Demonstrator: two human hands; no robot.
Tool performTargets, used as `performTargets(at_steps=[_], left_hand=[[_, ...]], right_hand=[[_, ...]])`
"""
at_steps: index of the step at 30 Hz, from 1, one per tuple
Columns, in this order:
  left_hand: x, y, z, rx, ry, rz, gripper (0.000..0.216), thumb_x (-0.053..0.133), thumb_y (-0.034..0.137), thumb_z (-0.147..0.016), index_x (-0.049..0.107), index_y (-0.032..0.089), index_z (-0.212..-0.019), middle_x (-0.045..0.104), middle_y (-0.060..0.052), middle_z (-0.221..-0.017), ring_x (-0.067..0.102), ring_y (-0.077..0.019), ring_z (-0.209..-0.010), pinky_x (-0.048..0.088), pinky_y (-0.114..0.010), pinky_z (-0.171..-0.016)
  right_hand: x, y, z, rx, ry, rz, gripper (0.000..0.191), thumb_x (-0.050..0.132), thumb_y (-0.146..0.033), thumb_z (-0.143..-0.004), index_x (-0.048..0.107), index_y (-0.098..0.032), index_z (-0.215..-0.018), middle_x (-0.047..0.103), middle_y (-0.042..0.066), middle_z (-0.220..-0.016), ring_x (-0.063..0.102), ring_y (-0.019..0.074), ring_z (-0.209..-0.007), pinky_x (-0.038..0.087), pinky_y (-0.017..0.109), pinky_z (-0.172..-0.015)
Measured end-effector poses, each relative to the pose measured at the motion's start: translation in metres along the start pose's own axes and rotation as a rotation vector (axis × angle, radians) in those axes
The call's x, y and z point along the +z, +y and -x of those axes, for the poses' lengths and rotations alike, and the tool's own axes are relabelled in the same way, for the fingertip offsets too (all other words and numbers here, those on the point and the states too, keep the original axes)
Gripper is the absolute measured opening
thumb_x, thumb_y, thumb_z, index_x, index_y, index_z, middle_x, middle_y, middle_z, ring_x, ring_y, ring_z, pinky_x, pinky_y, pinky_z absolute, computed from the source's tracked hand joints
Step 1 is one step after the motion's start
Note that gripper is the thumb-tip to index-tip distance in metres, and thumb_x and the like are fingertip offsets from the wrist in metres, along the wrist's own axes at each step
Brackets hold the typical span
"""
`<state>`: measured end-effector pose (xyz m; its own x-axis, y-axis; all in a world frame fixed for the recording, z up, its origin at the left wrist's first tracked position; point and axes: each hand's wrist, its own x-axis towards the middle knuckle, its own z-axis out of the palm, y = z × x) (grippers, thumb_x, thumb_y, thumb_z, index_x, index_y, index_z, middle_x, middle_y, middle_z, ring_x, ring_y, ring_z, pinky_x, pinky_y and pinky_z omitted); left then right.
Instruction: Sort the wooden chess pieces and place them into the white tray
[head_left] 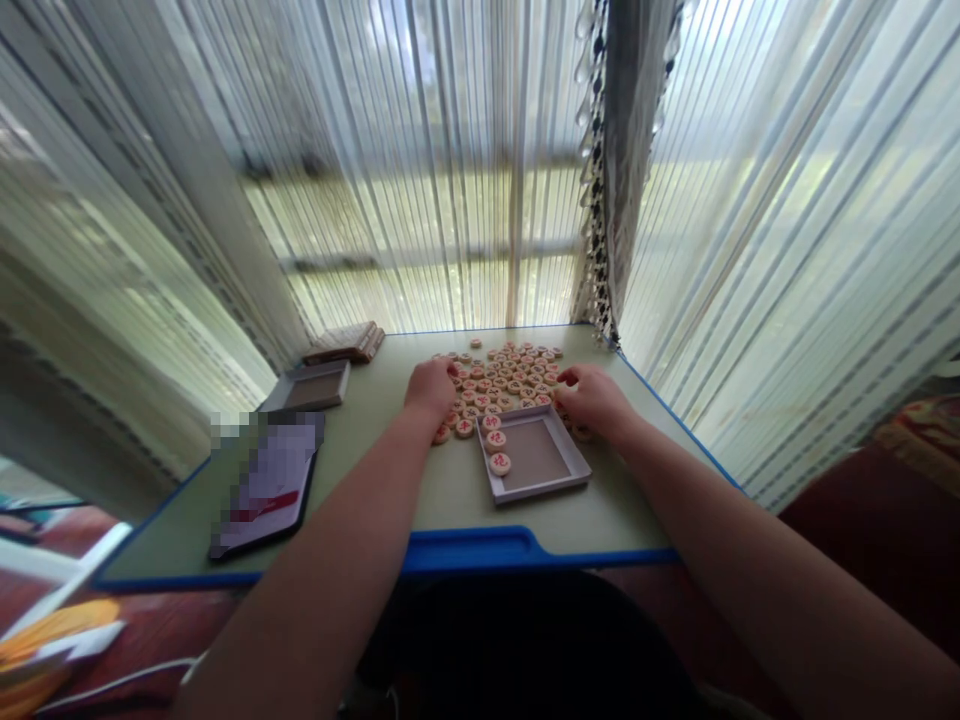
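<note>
You are facing sheer curtains across a pale green table edged in blue. Your left hand and right hand are reaching forward over it, curling in at opposite sides of the scattered round pieces; whether either is gripping one, I cannot tell. Nearer you, a shallow box is holding three more along its left side. The pieces are lying close together, pale-coloured, many showing red characters.

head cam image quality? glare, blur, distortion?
Head view: backlit through bright sheer curtains; head view: wide-angle stretch toward the edges; head view: farther round pieces soft, markings hard to read; head view: flat device partly pixelated.
</note>
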<state>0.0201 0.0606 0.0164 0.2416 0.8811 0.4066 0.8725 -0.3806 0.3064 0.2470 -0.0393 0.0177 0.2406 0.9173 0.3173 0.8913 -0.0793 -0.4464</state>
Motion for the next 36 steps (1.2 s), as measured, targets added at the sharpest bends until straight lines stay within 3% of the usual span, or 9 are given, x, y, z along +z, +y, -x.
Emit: performTargets(at_steps=[5,10,13,17,20,23,29,33,36], left_hand=[[0.001,-0.012,-0.006,-0.132,0.114,0.186,0.029,0.043,0.009,-0.073,0.068,0.018,-0.085,0.069,-0.006,-0.093,0.061,-0.0178,-0.092,0.045,-0.026,-0.082],[0.003,-0.021,-0.009,-0.337,0.035,0.304,0.032,0.047,0.008,-0.068,0.067,0.015,-0.093,0.069,-0.008,-0.093,0.063,-0.0199,-0.086,0.048,-0.027,-0.071],[0.008,-0.023,-0.012,-0.281,-0.021,0.306,0.037,0.047,0.012,-0.071,0.065,0.016,-0.103,0.067,-0.009,-0.101,0.062,-0.0205,-0.090,0.048,-0.028,-0.074],[0.016,-0.025,-0.018,-0.099,-0.113,0.259,0.039,0.045,0.023,-0.079,0.058,0.021,-0.116,0.059,-0.007,-0.120,0.056,-0.0184,-0.107,0.043,-0.027,-0.088],[0.017,-0.024,-0.020,-0.001,-0.181,0.145,0.038,0.046,0.031,-0.080,0.058,0.023,-0.116,0.053,-0.007,-0.128,0.049,-0.0194,-0.116,0.038,-0.029,-0.095],[0.013,-0.020,-0.017,-0.010,-0.215,0.073,0.036,0.045,0.036,-0.081,0.059,0.023,-0.111,0.060,-0.008,-0.117,0.056,-0.0210,-0.106,0.042,-0.031,-0.088],[0.000,-0.011,-0.012,-0.048,-0.144,0.014,0.027,0.052,0.038,-0.076,0.065,0.019,-0.089,0.068,-0.009,-0.090,0.061,-0.0215,-0.085,0.046,-0.029,-0.075],[-0.001,-0.011,-0.015,-0.051,-0.140,0.053,0.029,0.053,0.031,-0.074,0.063,0.020,-0.100,0.069,-0.006,-0.091,0.062,-0.0195,-0.085,0.046,-0.026,-0.075],[0.001,-0.011,-0.017,-0.036,-0.191,0.032,0.036,0.049,0.029,-0.076,0.062,0.020,-0.109,0.066,-0.008,-0.103,0.060,-0.0207,-0.094,0.045,-0.028,-0.081]], right_hand=[[-0.001,-0.011,0.005,-0.155,0.046,-0.160,0.030,0.052,-0.022,-0.073,0.061,-0.015,-0.100,0.060,0.007,-0.091,0.054,0.0163,-0.081,0.042,0.027,-0.077],[0.005,-0.015,0.009,-0.351,-0.148,-0.282,0.025,0.056,-0.019,-0.067,0.059,-0.017,-0.092,0.061,0.002,-0.083,0.052,0.0128,-0.070,0.042,0.024,-0.066],[0.010,-0.013,0.010,-0.358,-0.160,-0.268,0.027,0.053,-0.013,-0.065,0.056,-0.016,-0.091,0.060,0.002,-0.079,0.051,0.0118,-0.067,0.041,0.023,-0.065],[0.010,-0.014,0.011,-0.366,-0.116,-0.233,0.024,0.050,-0.012,-0.066,0.054,-0.016,-0.090,0.059,0.003,-0.083,0.050,0.0118,-0.068,0.040,0.023,-0.065],[0.009,-0.015,0.011,-0.376,-0.103,-0.196,0.021,0.048,-0.011,-0.068,0.054,-0.016,-0.087,0.059,0.003,-0.083,0.049,0.0119,-0.068,0.039,0.023,-0.064],[0.009,-0.016,0.011,-0.384,-0.112,-0.178,0.020,0.047,-0.011,-0.069,0.055,-0.016,-0.086,0.058,0.003,-0.081,0.049,0.0119,-0.067,0.038,0.023,-0.064],[0.006,-0.018,0.011,-0.372,-0.114,-0.178,0.020,0.047,-0.011,-0.069,0.057,-0.015,-0.086,0.059,0.004,-0.079,0.049,0.0126,-0.069,0.038,0.024,-0.065],[0.005,-0.020,0.012,-0.403,-0.122,-0.155,0.020,0.046,-0.010,-0.069,0.058,-0.016,-0.084,0.060,0.004,-0.079,0.050,0.0139,-0.072,0.039,0.025,-0.067],[0.005,-0.021,0.013,-0.435,-0.118,-0.148,0.020,0.044,-0.009,-0.069,0.058,-0.016,-0.082,0.060,0.005,-0.080,0.051,0.0149,-0.075,0.039,0.026,-0.071]])
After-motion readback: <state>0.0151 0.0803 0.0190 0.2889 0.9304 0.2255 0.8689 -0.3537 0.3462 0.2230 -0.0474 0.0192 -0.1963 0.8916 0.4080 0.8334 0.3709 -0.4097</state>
